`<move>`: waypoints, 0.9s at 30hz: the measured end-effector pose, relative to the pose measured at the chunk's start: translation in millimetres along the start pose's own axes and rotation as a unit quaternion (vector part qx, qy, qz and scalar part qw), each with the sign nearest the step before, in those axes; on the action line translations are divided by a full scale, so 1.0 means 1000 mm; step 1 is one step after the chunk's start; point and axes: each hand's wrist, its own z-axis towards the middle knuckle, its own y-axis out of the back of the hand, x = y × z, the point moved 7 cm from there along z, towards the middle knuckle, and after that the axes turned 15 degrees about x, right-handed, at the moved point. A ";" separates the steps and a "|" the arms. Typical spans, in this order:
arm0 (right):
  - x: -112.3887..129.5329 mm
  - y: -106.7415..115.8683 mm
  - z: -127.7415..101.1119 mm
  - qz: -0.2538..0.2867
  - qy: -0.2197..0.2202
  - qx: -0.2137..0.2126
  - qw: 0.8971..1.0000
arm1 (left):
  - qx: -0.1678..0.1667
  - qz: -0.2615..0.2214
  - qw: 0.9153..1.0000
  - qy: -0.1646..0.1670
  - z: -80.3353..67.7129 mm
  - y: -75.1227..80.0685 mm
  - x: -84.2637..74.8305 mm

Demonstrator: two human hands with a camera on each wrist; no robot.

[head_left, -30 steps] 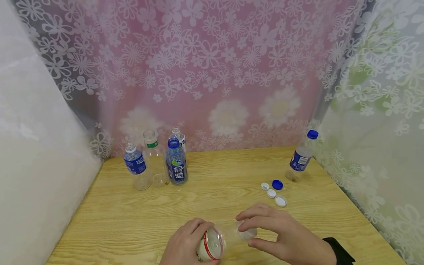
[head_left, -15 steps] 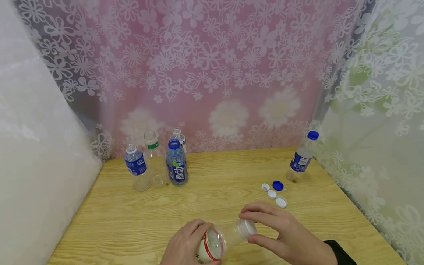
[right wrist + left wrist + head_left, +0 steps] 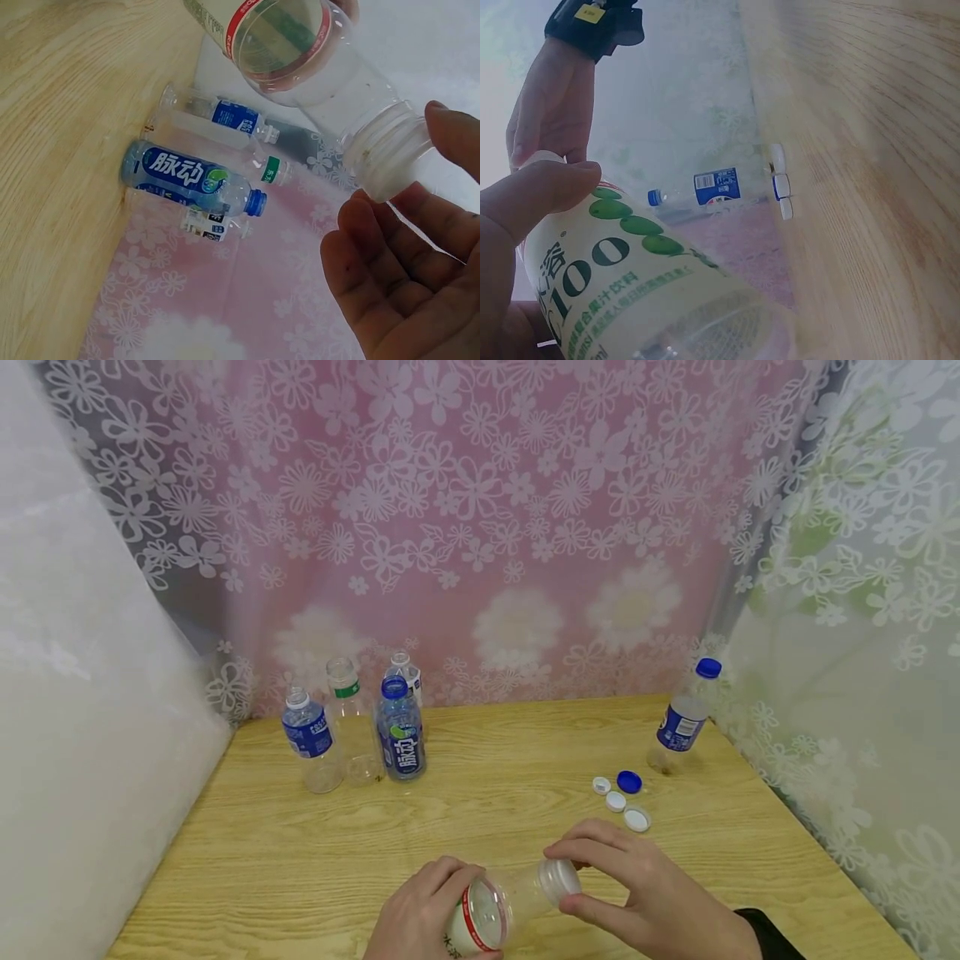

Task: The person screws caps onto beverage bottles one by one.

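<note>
My left hand (image 3: 420,910) grips a clear plastic bottle (image 3: 615,277) round its cream label, which has green fruit and "C100" printed on it. The bottle lies tilted, its neck pointing right in the head view. At the neck's end sits a white cap (image 3: 559,882). My right hand (image 3: 637,881) pinches this cap, with the thumb on the near side and the fingers on the far side. From the right wrist view, the thumb meets the cap (image 3: 409,165) at its edge and the curled fingers lie just below.
Several uncapped bottles stand at the back left, among them a blue one (image 3: 401,739) and one with a green neck band (image 3: 347,689). A blue-capped bottle (image 3: 681,722) stands back right. Loose white caps (image 3: 616,802) and a blue cap (image 3: 629,782) lie beyond my right hand.
My right fingers, spread over the bottle's mouth a second ago, have shifted slightly right and now pinch the white cap's sides. The left hand and bottle have hardly moved.
</note>
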 end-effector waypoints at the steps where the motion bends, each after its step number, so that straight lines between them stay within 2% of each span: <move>1: 0.000 0.000 0.000 0.000 -0.004 0.001 1.000 | -0.003 0.002 1.000 -0.003 0.000 0.000 -0.001; 12: -0.004 -0.002 -0.003 -0.052 -0.029 -0.019 0.998 | -0.013 0.018 1.000 -0.010 -0.001 0.000 -0.004; 21: -0.004 -0.004 -0.001 -0.137 -0.049 -0.034 0.989 | -0.031 0.037 0.998 -0.041 0.000 -0.001 -0.011; 27: -0.002 -0.004 -0.001 -0.156 -0.051 -0.060 0.985 | -0.039 0.049 0.997 -0.037 -0.001 -0.001 -0.012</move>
